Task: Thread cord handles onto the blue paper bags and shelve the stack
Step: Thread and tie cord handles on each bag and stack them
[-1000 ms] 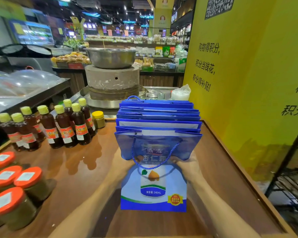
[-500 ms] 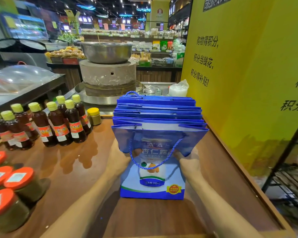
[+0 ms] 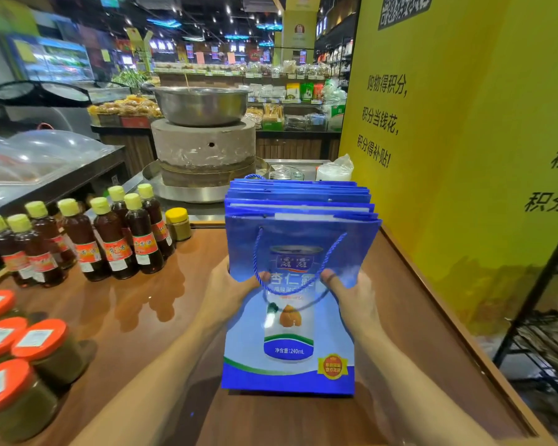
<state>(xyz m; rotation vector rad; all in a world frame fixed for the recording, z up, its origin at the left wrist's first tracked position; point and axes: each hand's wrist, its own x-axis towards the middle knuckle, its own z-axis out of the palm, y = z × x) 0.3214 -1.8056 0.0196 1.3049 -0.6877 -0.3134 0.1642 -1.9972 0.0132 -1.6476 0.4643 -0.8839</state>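
Holding the whole stack of blue paper bags (image 3: 298,333) upright over the near-right part of the wooden table (image 3: 142,317), top tilted away from the camera. I can't tell if the bottom edge sits on the wood or hangs just above it. The front bag has its blue cord handle (image 3: 257,268) threaded and drooping in a loop across the print.

What could go wrong imo: these are lots of flat bags squeezed only at the 2 side edges, about mid-height. Ease off a bit and the back ones could fan out or slide down. That dangling loop runs right by both thumbs, so it might snag when the stack gets carried to a shelf. A wide swing left could also clip the dark sauce bottles (image 3: 110,243) or the orange-lidded jars (image 3: 36,346).

Pose: left hand (image 3: 229,291) grips the left edge, right hand (image 3: 351,297) grips the right, thumbs laid across the front face, other fingers hidden behind. Forearms come in low from the bottom.
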